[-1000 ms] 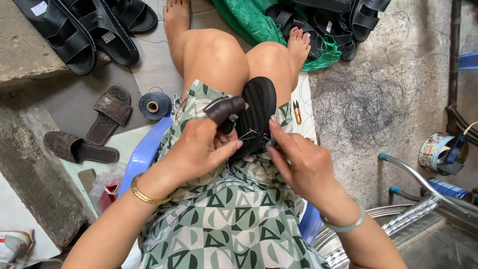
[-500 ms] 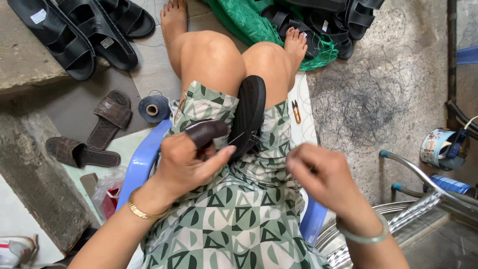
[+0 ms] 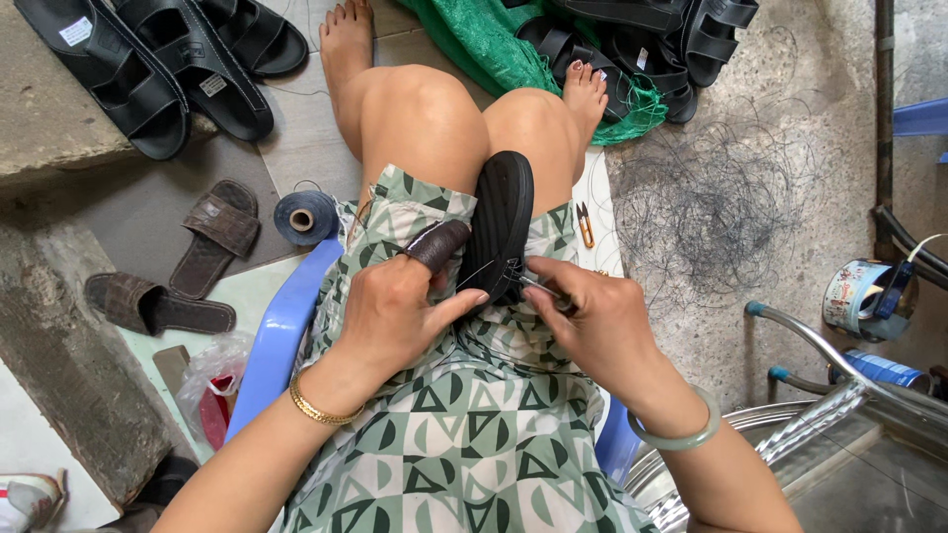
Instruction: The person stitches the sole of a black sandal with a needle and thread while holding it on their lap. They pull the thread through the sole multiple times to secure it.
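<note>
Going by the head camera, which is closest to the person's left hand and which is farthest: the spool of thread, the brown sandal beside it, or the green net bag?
From the left hand:
1. Spool of thread, on the floor just to its left.
2. Brown sandal, farther left, beyond the spool.
3. Green net bag, far ahead, by the feet.

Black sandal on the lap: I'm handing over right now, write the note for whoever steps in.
Left hand: steadies the black sandal, a dark leather guard on its index finger.
Right hand: grip closed on a thin metal tool, its tip at the sandal's edge.
Sandal stands on edge between the knees, thread running from it.
Nearby: thread spool on the floor at left, small snips by the right knee.
Done or left: cannot tell how much is stitched.
</note>
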